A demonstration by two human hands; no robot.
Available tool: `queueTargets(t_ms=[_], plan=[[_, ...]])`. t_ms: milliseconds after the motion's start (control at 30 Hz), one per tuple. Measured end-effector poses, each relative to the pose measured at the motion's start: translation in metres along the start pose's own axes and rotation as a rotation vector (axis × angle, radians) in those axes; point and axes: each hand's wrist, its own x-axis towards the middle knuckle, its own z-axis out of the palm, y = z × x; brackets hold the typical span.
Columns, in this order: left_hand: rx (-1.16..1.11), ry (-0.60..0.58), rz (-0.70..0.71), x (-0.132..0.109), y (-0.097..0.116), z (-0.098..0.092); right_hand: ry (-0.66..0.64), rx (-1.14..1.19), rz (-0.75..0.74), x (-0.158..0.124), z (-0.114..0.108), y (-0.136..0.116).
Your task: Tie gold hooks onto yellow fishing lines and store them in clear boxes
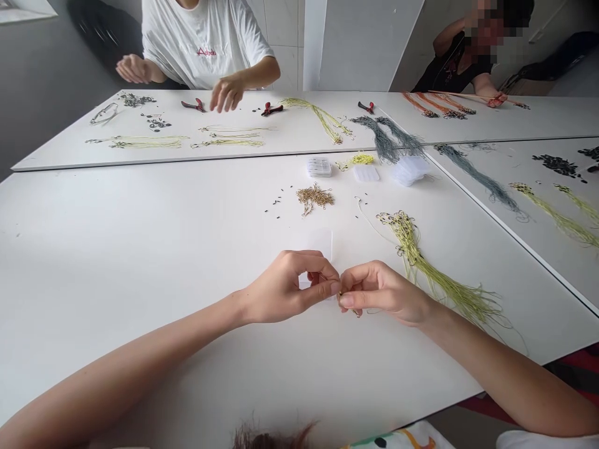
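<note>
Pinching a tiny piece between the fingertips, both hands met low in the middle of the white table. The left hand was curled closed, with thumb and forefinger pressed on the piece. The right hand was closed in the same way and gripped the piece from the other side, so the fingertips of the two hands touched. The piece was held just above the table surface, and it was too small to tell what it was.

Just beside the right hand lay a bundle of yellow-green cords, with dark ends pointing away from the person. Farther up the table were a small pile of gold hooks, some scattered black beads and a clear plastic box, all well apart from the hands. A bundle of grey-blue cords lay across the joint to the next table.

At the far side, a person in a white shirt held one hand over the table between two red pliers. Another person at the far right touched orange cords.
</note>
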Motion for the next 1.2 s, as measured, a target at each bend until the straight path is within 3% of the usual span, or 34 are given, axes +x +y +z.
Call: queueTargets(t_ms=[267,433,733,1000,1200], plan=[[-0.259,0.008,-0.012,0.000,-0.009,-0.006,-0.031,0.160,-0.042,0.001,0.000,0.006],[-0.171,0.052,0.074,0.002,-0.011,-0.004,0.003,0.254,-0.118,0.002,-0.001,0.009],[-0.088,0.189,0.106,0.000,-0.008,0.006,0.041,0.227,-0.111,0.003,0.002,0.009],[-0.061,0.143,0.116,0.001,-0.009,0.005,0.062,0.223,-0.142,0.002,0.005,0.007],[-0.018,0.188,0.151,-0.001,-0.013,0.006,0.076,0.216,-0.143,0.002,0.003,0.005]])
